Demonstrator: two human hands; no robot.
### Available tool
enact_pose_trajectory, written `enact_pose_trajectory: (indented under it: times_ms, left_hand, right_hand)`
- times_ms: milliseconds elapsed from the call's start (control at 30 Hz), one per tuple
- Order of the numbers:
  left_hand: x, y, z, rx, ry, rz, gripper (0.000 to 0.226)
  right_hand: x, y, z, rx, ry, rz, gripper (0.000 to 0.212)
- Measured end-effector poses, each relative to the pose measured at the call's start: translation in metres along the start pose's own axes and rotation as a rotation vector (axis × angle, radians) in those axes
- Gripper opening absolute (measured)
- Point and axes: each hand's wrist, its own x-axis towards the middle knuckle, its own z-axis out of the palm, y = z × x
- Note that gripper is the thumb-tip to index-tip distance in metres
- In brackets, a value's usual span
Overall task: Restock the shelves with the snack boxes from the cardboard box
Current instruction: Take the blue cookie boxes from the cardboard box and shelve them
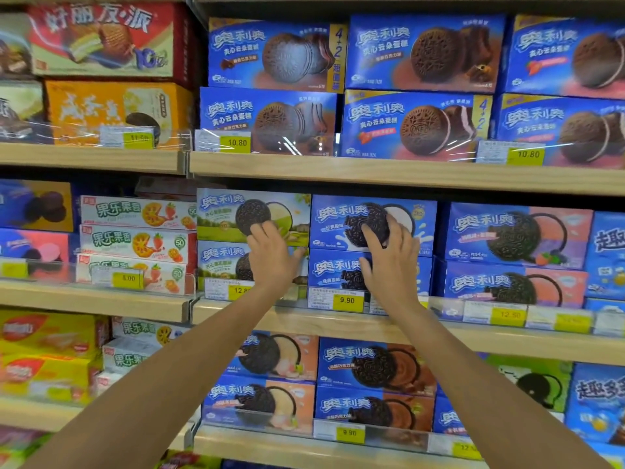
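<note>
On the middle shelf point(338, 319), two stacks of cookie boxes stand side by side. My left hand point(270, 257) lies flat on the fronts of the green-and-blue boxes point(223, 214), its fingers reaching up onto the upper box. My right hand point(389, 262) presses with spread fingers on the fronts of the two blue boxes point(338, 214), the thumb on the lower blue box point(331, 269). Neither hand curls round a box. The cardboard box is out of view.
Shelves above and below are packed with blue cookie boxes point(419, 52). Pink-and-blue boxes point(517, 235) stand right of my hands, white fruit-biscuit boxes point(135, 238) to the left. Yellow price tags point(346, 301) line the clear shelf-edge strips.
</note>
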Motion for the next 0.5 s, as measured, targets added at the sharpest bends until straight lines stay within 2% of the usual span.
enact_pose_trajectory:
  times_ms: [133,267,500]
  left_hand:
    - [-0.005,-0.002,-0.001,0.019,-0.016,0.076,0.06]
    - [-0.008,-0.005,-0.003,-0.036,-0.071,0.08,0.053]
    - [-0.005,-0.002,-0.018,-0.314,-0.167,-0.009,0.037]
  right_hand:
    - [-0.001,-0.002,0.001,-0.01,0.019,0.012,0.059]
    - [-0.003,-0.006,0.0,0.003,0.017,0.022,0.057]
    - [-0.006,-0.011,-0.009,0.095,0.008,0.047,0.047]
